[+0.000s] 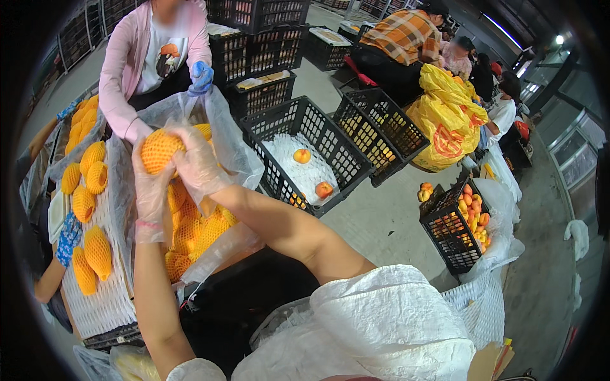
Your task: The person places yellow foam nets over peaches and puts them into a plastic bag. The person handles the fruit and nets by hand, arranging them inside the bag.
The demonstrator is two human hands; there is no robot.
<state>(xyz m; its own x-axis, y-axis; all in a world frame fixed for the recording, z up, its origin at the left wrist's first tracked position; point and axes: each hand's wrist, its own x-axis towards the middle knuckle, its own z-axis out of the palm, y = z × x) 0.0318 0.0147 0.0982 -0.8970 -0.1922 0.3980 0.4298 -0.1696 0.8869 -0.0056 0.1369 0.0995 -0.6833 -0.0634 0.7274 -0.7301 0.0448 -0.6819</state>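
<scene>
Between my two gloved hands is a round fruit in an orange foam net [163,151]. My left hand [151,185], in a clear plastic glove with a pink band at the wrist, supports it from below and the left. From the right, my right hand [198,159], also in a clear glove, closes its fingers around it. Below them stands a box lined with translucent plastic film [238,240]. Inside it lie several orange foam nets [190,228]; whether each one holds fruit I cannot tell. The fruit's skin is hidden by the net.
Left of the box, several netted fruits [94,176] lie on a white foam-net sheet [102,309]. A black plastic crate [329,138] with a few peaches [324,190] stands to the right. Farther right is a crate of peaches [452,233]. A co-worker in blue gloves [201,78] stands opposite.
</scene>
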